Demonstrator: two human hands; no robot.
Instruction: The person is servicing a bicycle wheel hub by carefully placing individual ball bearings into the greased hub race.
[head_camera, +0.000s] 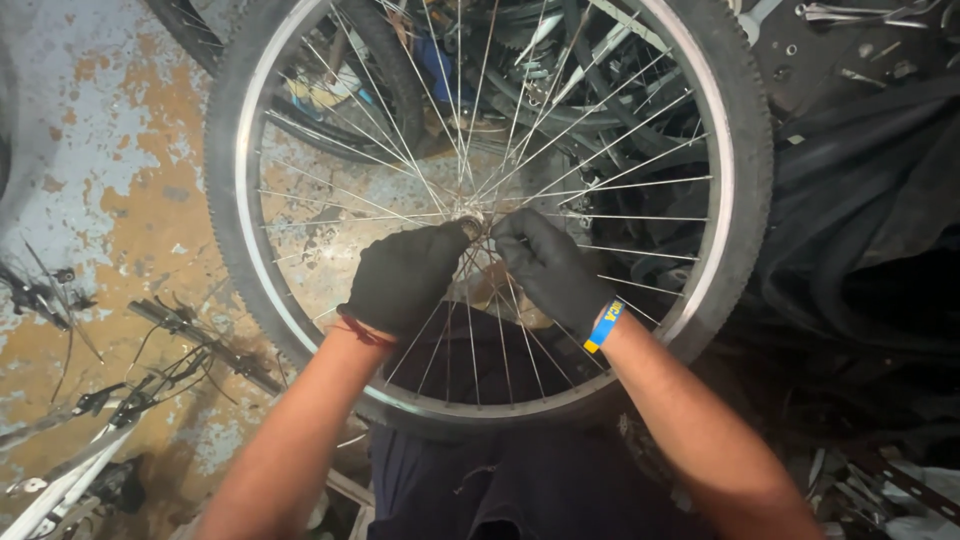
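One bicycle wheel (480, 200), tyre on, standing upright between the knees, filling the middle of the view. Two gloved hands at its centre: left hand (405, 280) and right hand (550, 270), fingertips of both pressed together on the hub (472, 225), pinching something there too small to make out. Spokes fanning out on every side, narrow gaps only between them. Rim's lower edge close above the dark trousers (500, 490). Open patch of worn, rust-stained floor (110, 170) to the left. Cluttered further down by one bicycle frame (90, 440) with cables. Heaped dark tyres (860, 240) crowding the right edge. One blue-and-yellow wristband (604, 325) on the right wrist, one red band (362, 328) on the left.
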